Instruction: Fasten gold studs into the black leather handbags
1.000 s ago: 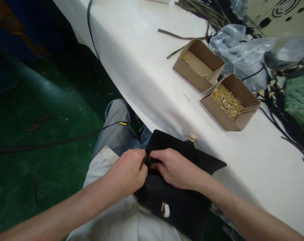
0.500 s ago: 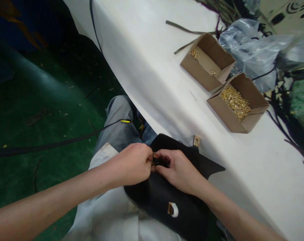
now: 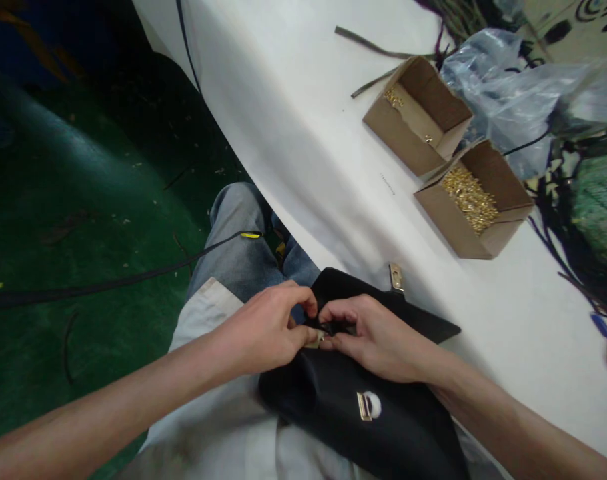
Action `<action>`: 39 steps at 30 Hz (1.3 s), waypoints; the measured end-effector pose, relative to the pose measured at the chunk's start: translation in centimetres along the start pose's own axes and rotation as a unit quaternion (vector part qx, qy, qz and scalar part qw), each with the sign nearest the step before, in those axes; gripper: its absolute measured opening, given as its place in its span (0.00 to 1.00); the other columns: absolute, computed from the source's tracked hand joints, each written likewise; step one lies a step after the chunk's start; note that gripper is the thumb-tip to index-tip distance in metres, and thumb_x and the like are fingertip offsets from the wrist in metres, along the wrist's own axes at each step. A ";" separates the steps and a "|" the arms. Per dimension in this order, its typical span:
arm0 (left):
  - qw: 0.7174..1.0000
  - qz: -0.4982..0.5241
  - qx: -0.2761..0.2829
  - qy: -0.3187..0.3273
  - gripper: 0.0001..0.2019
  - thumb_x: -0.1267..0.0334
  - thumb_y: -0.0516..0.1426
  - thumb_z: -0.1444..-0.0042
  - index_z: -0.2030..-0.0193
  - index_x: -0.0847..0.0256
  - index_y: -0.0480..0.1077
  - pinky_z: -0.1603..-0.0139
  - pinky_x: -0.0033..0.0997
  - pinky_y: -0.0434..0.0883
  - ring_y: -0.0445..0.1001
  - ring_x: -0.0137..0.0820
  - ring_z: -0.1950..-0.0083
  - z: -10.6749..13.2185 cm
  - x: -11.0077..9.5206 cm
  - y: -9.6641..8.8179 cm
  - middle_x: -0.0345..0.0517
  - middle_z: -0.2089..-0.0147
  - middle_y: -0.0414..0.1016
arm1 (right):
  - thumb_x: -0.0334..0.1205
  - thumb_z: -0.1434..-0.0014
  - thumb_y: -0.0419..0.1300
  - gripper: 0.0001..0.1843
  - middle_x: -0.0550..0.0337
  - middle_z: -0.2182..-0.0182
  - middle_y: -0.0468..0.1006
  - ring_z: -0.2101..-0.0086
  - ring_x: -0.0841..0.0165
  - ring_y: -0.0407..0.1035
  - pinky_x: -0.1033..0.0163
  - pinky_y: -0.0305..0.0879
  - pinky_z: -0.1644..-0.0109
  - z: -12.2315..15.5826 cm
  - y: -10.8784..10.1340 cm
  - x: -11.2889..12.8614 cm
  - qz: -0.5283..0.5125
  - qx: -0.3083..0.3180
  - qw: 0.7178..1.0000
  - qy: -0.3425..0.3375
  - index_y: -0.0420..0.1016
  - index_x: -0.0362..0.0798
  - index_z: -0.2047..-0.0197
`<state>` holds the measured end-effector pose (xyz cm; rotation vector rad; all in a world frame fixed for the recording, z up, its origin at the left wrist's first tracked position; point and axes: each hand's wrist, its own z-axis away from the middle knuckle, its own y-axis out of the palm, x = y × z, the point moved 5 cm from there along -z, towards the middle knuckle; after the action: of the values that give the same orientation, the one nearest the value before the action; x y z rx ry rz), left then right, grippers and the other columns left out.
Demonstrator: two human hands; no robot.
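A black bag (image 3: 333, 393) lies across my lap with its flap (image 3: 423, 320) folded back toward the table. A gold clasp plate (image 3: 396, 277) sits at the flap's edge, and a gold lock piece (image 3: 364, 406) with a white round bit beside it is on the body. My right hand (image 3: 368, 337) pinches black material at the bag's end, between flap and body. Facing it, my left hand (image 3: 288, 323) has thumb and index finger apart, the thumb touching a small pale gold piece (image 3: 315, 341) at the right fingertips. The pinched part is mostly hidden.
Two cardboard boxes stand on the white table (image 3: 303, 113): one box (image 3: 403, 143) with a few gold pieces, the other (image 3: 448, 220) heaped with small gold hardware. Behind them are a clear plastic bag (image 3: 503, 100) and black straps (image 3: 558, 220). A dark cord (image 3: 133, 280) crosses at left.
My left thumb and index finger have parted from their pinch, and the small pale gold piece shows between the hands. The bag has shifted slightly right, its lock piece turned a little.
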<state>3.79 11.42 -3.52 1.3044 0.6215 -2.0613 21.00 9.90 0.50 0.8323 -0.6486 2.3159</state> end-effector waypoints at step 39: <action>0.998 0.062 -0.025 -0.008 0.10 0.74 0.63 0.41 0.58 0.57 0.82 0.67 0.33 0.60 0.68 0.29 0.70 -0.4 2.7 7.2 0.33 0.72 0.69 | 0.59 0.45 0.82 0.29 0.57 0.65 0.85 0.67 0.72 0.68 0.65 0.59 0.61 4.1 1.5 -8.5 -0.252 -0.010 0.952 0.177 0.89 0.43 0.53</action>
<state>8.33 5.95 -6.63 1.2645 0.5670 -1.9407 27.00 3.30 -2.93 0.4800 -0.2598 1.9137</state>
